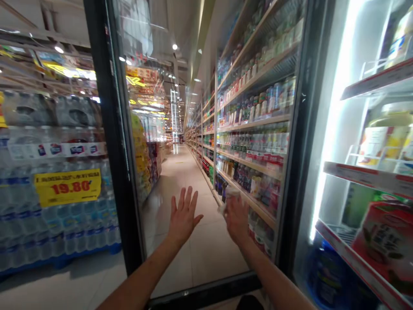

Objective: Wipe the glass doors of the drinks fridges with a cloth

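Note:
My left hand [183,217] is raised in front of the glass door [176,262], fingers stretched out and palm toward the pane. It looks flat against the glass and holds nothing. To its right, my right hand [238,221] has its fingers around a crumpled white cloth [231,192], partly hidden by the hand and slightly blurred. The cloth is at the pane at about the same height as the left fingertips. A dark frame [109,112] surrounds the glass, and the door stands swung out from the lit cooler.
Cooler shelves [371,176] with bottles and a red package [387,241] are close on the right. Stacked water packs [58,224] with a yellow price sign [67,187] stand at left. Through the glass appear an aisle floor [179,165] and long drink shelves [254,120].

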The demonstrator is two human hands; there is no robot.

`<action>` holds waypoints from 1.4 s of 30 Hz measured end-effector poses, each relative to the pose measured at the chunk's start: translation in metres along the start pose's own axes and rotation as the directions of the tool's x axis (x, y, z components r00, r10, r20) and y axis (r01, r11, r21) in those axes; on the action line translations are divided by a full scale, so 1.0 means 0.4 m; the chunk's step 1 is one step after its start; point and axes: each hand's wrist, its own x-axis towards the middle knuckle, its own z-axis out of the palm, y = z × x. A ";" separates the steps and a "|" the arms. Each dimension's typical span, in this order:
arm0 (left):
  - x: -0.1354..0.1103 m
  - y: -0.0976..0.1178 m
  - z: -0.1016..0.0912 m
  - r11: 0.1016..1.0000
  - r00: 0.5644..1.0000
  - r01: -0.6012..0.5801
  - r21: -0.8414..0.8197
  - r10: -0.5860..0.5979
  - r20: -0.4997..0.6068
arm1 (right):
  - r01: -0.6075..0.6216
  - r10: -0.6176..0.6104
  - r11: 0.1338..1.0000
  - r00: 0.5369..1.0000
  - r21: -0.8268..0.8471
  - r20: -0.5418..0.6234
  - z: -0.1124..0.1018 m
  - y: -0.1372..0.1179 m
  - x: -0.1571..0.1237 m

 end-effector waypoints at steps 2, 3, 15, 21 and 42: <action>-0.009 -0.004 0.000 1.000 1.000 -0.015 0.001 0.015 0.021 | 0.236 -0.243 0.968 0.967 0.088 0.073 0.013 -0.057 -0.026; -0.015 -0.006 0.000 1.000 0.999 -0.026 0.002 0.025 0.030 | 0.288 -0.298 0.951 0.950 0.109 0.092 0.015 -0.062 -0.043; -0.055 0.003 0.024 1.000 0.999 -0.023 -0.006 0.023 0.042 | -0.116 0.116 0.992 0.993 -0.049 0.011 0.003 0.049 -0.105; -0.057 -0.002 0.015 0.999 0.998 -0.033 -0.009 0.034 0.050 | 0.017 -0.013 0.999 0.994 -0.044 0.105 0.000 0.103 -0.152; -0.066 -0.012 0.036 0.999 0.998 -0.051 0.012 0.051 -0.042 | -0.520 0.504 0.853 0.801 0.043 -0.323 -0.042 0.342 0.142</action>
